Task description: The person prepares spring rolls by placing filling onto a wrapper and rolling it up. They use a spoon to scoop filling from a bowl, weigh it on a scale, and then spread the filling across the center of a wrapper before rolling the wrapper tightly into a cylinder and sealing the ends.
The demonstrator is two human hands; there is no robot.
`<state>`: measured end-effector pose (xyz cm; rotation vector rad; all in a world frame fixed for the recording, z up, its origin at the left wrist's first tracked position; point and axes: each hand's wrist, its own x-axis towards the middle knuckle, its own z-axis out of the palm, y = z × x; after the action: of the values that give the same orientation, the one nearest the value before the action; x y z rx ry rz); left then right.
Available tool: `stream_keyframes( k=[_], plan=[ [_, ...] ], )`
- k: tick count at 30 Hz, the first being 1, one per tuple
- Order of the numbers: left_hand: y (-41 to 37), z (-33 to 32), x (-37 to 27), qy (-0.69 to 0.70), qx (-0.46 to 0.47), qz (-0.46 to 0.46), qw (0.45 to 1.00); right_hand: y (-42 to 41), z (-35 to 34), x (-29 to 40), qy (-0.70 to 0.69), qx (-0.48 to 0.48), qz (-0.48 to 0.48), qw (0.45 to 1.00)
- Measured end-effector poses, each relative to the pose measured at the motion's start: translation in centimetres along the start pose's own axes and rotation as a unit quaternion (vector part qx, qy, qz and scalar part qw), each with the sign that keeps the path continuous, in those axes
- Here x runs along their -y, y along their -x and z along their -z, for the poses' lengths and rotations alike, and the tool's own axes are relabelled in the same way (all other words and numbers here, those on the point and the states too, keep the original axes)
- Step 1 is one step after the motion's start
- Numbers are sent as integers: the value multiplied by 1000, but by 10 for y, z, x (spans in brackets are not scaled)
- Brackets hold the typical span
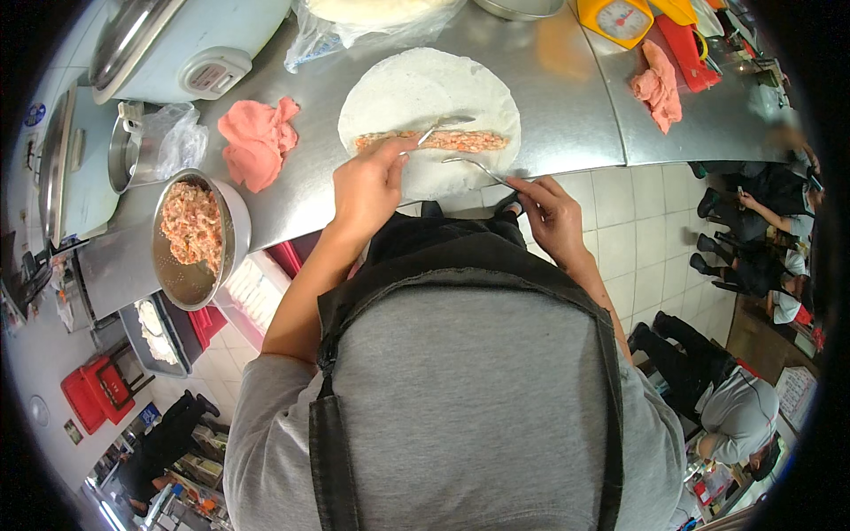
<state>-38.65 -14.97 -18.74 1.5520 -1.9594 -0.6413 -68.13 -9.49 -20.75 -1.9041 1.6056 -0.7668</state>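
Observation:
A large round white wrapper sheet lies on the steel worktop, its near edge hanging over the front edge. Across its lower half runs a strip of orange-flecked minced filling. My left hand grips a metal spoon, whose bowl is just above the far side of the strip. In my right hand is a second metal spoon, its bowl over the sheet on the near side of the strip. To the left, a metal bowl holds more of the filling.
Pink cloths lie on both sides of the steel worktop. At the back are a plastic bag of white sheets and a yellow dial scale. A large lidded cooker stands left. Several people are off to the right.

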Motion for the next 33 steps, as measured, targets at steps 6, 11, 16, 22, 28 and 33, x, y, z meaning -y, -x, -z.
stream_keyframes(
  k=[6,11,16,22,28,33],
  plan=[
    [2,-17,-14,7,21,-32,999,2,7,-17,38,-67,-5,997],
    [-2,-16,-10,1,42,-47,998,5,23,-23,55,-63,-40,996],
    [-2,28,20,16,-16,59,998,12,8,-14,-16,-40,-21,999],
    [29,41,33,-62,0,2,998,-18,-39,24,33,-18,81,996],
    [54,116,55,-28,-111,14,993,-37,-39,35,-13,-4,131,991],
    [90,221,55,-211,-203,157,943,-106,-71,168,3,180,336,924]
  ],
)
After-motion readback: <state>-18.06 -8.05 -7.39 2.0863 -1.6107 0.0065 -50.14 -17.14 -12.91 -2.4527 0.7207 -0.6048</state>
